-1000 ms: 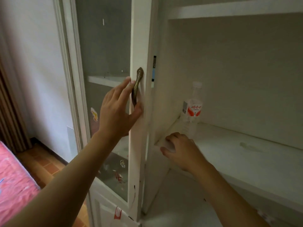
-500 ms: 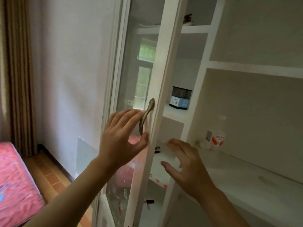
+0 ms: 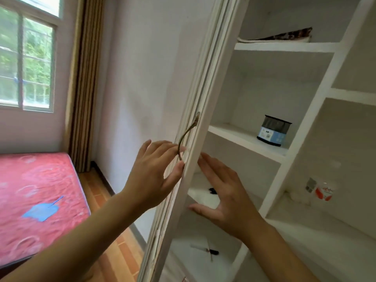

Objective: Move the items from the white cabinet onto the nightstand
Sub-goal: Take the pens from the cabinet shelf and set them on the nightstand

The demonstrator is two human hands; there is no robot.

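The white cabinet's glass door (image 3: 195, 123) stands swung out, edge-on to me. My left hand (image 3: 154, 171) is at its brass handle (image 3: 187, 137), straight fingers slipped behind it and thumb near the door edge. My right hand (image 3: 223, 196) is spread flat by the door's inner side. Inside, a blue-and-dark box (image 3: 273, 132) sits on a middle shelf. A water bottle with a red label (image 3: 323, 192) stands in the right compartment. A small dark item (image 3: 212, 191) and thin tools (image 3: 207, 250) lie on lower shelves. Folded cloth (image 3: 280, 36) lies on top. The nightstand is out of view.
A bed with a red mattress (image 3: 36, 200) fills the lower left, a blue patch on it. Behind it are a window (image 3: 26, 58) and a striped curtain (image 3: 83, 88). Wooden floor (image 3: 114, 251) runs between the bed and the cabinet.
The door has swung further out and my view has risen and turned left. My right hand left the shelf and came up beside the door. My left hand's fingers straightened at the handle.
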